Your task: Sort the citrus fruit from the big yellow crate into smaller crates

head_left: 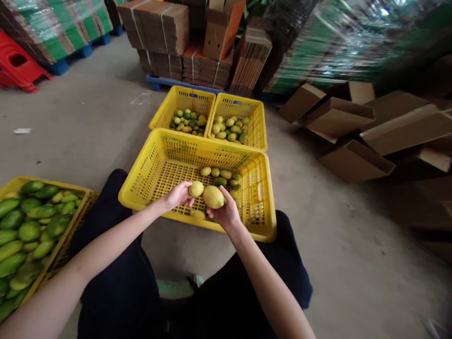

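My left hand [180, 195] holds a small yellow fruit [196, 189] by its left side. Fingers of my right hand [227, 211] are wrapped round a larger yellow-green fruit [213, 197], close beside the small one. Both hands are over the large yellow crate [141, 174] in front of my knees. Inside that crate, several yellow and green fruits [226, 173] lie along the right half, some hidden behind my right hand. The left part of its slotted bottom shows bare.
Two smaller yellow crates [211, 113] with fruit stand behind the large one. At the left is a crate [84, 193] full of green fruit. Flat cardboard stacks [158, 28], open boxes [339, 115], a red stool [21, 63] and wrapped pallets surround the floor.
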### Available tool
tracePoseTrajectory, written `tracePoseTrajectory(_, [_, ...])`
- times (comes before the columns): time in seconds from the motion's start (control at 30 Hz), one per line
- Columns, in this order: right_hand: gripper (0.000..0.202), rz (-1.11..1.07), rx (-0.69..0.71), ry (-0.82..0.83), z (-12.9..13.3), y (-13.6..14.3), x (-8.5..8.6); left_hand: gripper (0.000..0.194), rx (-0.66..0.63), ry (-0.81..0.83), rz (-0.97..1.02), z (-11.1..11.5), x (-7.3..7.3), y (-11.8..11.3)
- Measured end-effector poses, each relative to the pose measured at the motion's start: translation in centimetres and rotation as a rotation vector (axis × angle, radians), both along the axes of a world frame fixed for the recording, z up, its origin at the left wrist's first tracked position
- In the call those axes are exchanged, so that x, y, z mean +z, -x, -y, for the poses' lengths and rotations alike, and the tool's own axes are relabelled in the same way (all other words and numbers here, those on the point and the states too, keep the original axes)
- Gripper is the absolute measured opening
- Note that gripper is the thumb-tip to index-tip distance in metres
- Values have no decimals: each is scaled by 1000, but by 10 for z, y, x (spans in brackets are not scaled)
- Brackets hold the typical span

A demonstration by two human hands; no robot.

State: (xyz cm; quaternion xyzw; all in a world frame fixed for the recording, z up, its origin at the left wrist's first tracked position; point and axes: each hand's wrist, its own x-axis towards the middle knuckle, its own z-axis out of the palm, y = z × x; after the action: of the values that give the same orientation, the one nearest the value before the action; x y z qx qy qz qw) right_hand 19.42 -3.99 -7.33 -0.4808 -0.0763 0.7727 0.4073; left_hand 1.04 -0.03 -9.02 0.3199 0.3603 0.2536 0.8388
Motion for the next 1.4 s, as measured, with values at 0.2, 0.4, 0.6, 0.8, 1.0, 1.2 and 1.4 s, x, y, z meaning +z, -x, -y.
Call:
tracePoseTrajectory(0.2, [42,60,-11,55,0,0,0,29,1,-89,-26,1,-6,-2])
tracePoseTrajectory(0.4, [56,97,89,108,-2,2,0,46,-37,-101,-71,-4,-16,-3])
tracePoseTrajectory(0.6, [59,116,120,147,-4,-2,-3,52,-78,-52,-116,-4,-17,-5])
tracePoseTrajectory(0.8, [33,222,84,-75,-2,-4,-12,39,70,-59,-148,-4,-14,-3])
tracePoseTrajectory(1.0, [61,908,-28,-728,0,-10,-11,50,277,-522,-173,-5,-6,1])
tracePoseTrajectory(1.2, [46,1241,-1,-1111,2,-16,-14,38,228,-929,-230,4,-6,1])
tracePoseTrajectory(1.4, [61,816,-64,-821,-6,-18,-14,51,311,-667,-105,-3,-6,5])
